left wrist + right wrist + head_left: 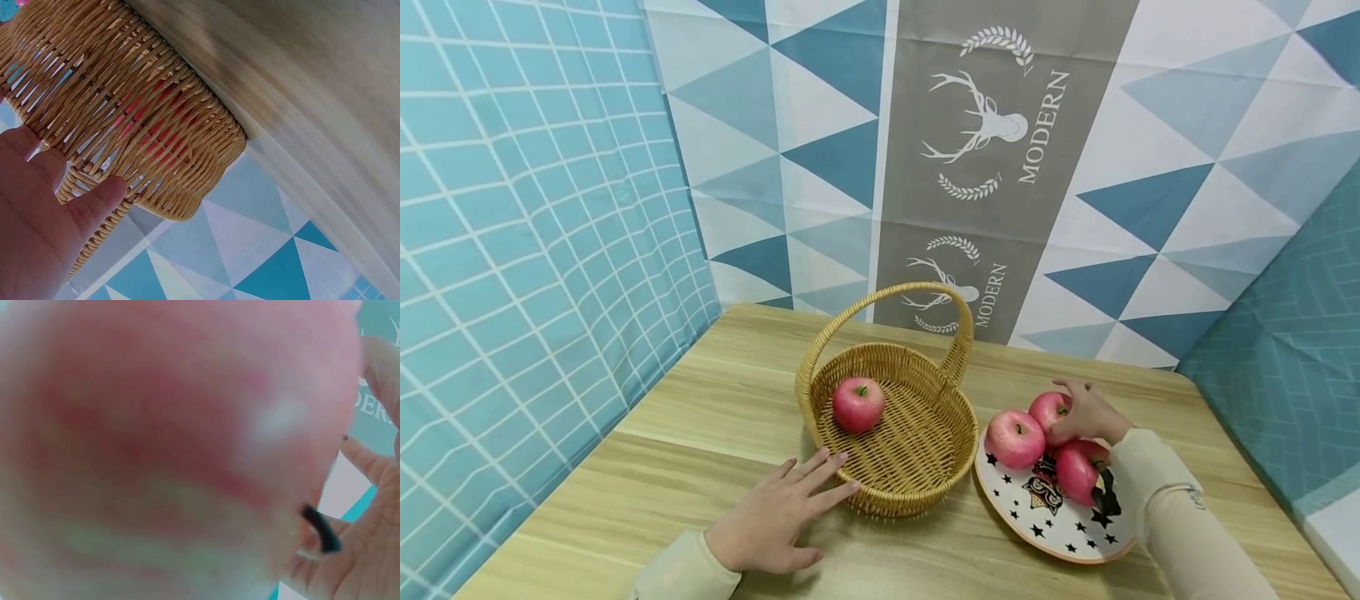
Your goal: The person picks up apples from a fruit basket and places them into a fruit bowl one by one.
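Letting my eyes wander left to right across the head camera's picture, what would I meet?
Blue gridded sheet → left hand → wicker basket → leftmost apple on the plate → right hand.

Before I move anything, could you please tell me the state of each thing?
Basket: upright, handle raised.
Apple in the basket: whole where visible.
Plate: lying flat, bearing three apples.
Left hand: fingers spread, at the basket's near side.
Right hand: fingers curled round the rear apple.

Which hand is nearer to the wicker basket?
The left hand: fingertips at the near rim of the basket. The right hand is off to the right, at the apples on the plate.
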### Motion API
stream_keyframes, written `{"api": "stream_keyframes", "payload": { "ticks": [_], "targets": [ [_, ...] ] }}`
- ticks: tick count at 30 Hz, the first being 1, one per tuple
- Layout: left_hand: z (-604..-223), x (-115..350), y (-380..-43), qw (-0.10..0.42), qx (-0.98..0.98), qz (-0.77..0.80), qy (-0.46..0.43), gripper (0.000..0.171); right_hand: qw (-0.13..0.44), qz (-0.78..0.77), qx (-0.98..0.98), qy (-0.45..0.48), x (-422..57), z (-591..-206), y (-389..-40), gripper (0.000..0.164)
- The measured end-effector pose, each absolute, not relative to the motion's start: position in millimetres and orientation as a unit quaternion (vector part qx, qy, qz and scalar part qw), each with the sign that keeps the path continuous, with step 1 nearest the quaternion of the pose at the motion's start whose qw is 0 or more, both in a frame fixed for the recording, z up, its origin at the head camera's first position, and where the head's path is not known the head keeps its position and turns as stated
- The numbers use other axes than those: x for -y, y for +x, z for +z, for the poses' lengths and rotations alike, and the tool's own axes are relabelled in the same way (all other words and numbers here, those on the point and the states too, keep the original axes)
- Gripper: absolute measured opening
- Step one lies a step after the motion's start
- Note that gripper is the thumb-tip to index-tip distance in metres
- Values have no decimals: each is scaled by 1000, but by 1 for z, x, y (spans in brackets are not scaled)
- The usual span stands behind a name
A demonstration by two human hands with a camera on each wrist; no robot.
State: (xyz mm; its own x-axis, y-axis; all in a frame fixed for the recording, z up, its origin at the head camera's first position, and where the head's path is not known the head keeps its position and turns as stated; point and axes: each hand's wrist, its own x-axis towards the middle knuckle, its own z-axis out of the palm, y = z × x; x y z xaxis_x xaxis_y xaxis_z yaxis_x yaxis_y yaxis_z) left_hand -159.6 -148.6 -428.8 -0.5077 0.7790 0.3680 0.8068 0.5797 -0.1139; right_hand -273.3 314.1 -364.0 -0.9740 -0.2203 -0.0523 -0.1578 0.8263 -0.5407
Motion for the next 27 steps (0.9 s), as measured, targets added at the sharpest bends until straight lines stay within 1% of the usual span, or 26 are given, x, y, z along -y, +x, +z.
{"api": "stream_keyframes", "payload": {
  "ticks": [5, 9, 15, 21, 27],
  "targets": [
    [-428, 148, -160, 193, 867, -38, -458, 87, 64, -273, -956, -86, -315, -359, -274, 94],
    [-428, 148, -159, 194, 868, -37, -457, 86, 48, -254, -962, -87, -315, -356, -275, 91],
    [-428, 149, -159, 191, 867, -42, -459, 87, 5, -246, -963, -110, -312, -350, -277, 83],
    [-428, 149, -159, 193, 866, -48, -458, 87, -50, -272, -955, -103, -302, -342, -279, 82],
    [-426, 148, -159, 192, 866, -44, -461, 86, -90, -312, -940, -104, -296, -346, -277, 78]
  ]
}}
